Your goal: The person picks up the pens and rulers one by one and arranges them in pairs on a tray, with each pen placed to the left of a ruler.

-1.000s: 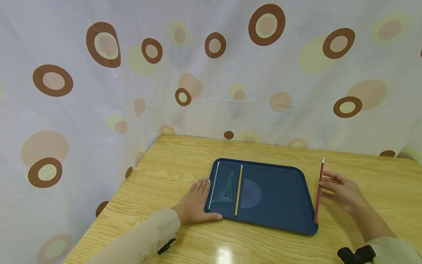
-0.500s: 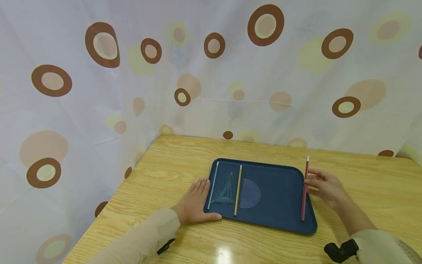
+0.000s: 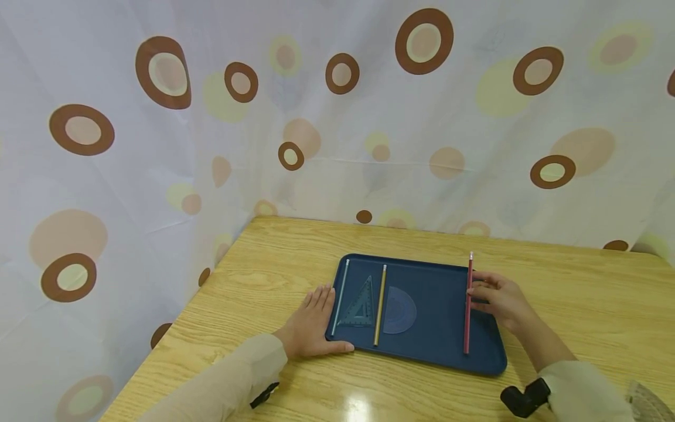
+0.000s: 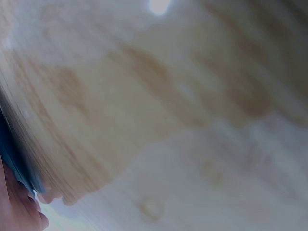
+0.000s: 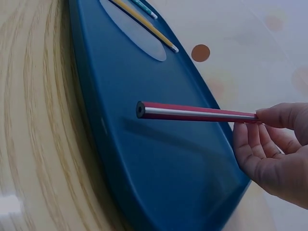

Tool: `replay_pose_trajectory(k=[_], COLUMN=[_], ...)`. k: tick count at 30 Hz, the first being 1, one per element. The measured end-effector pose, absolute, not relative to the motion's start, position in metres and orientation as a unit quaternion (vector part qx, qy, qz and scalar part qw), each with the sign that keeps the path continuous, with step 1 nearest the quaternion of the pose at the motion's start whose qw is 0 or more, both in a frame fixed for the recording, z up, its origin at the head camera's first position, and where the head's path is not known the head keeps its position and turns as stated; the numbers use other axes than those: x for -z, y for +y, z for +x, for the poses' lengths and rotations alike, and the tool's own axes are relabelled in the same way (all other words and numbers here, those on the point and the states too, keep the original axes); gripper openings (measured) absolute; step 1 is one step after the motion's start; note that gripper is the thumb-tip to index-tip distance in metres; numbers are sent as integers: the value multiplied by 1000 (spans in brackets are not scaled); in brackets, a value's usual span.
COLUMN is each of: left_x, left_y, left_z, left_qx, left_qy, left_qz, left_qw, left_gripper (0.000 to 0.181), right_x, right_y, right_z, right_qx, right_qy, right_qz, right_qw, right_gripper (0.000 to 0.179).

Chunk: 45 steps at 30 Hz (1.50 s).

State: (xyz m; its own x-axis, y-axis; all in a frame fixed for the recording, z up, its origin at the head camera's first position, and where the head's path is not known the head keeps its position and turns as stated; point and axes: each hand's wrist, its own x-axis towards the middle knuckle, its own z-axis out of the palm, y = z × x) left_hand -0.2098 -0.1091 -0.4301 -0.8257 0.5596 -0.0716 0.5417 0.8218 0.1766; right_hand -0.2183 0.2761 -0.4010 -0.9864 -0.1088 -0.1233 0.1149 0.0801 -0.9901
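Note:
A red pencil (image 3: 468, 310) is pinched between the thumb and fingers of my right hand (image 3: 498, 300), above the right part of a dark blue tray (image 3: 440, 316). In the right wrist view the pencil (image 5: 192, 112) hovers over the tray floor, its flat unsharpened end toward the camera and its shadow below. My left hand (image 3: 311, 325) lies with straight fingers against the tray's left edge. On the tray, from left to right, lie a teal pencil (image 3: 340, 298), a clear set square (image 3: 362, 305), a yellow pencil (image 3: 379, 305) and a clear protractor (image 3: 399, 310).
The tray stands on a wooden table (image 3: 263, 281) with a patterned curtain (image 3: 237, 176) behind and at the left. Something ruler-like and curved (image 3: 651, 404) shows at the lower right edge. The left wrist view is mostly blurred table and curtain.
My right hand has carried the red pencil leftward, from beyond the tray's right edge to over the tray. The left hand and the things on the tray stay put.

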Motion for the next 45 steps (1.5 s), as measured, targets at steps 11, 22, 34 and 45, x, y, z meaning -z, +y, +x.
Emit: replay_pose_trajectory(k=[11, 22, 34, 45], left_x=[431, 431, 431, 431], left_y=[-109, -110, -110, -109], left_z=[-211, -209, -209, -209], left_qx=[-72, -74, -75, -79], left_qy=[953, 953, 952, 951], left_qz=[290, 288, 291, 293], left_qw=[57, 61, 55, 53], left_gripper=[110, 109, 110, 110], right_x=[404, 403, 407, 406], right_y=[259, 247, 233, 220], right_z=[-223, -224, -227, -227], right_qx=[681, 665, 662, 661], right_qy=[726, 740, 743, 743], right_qz=[0, 13, 20, 47], right_qw=[92, 100, 96, 97], right_gripper=[51, 55, 56, 57])
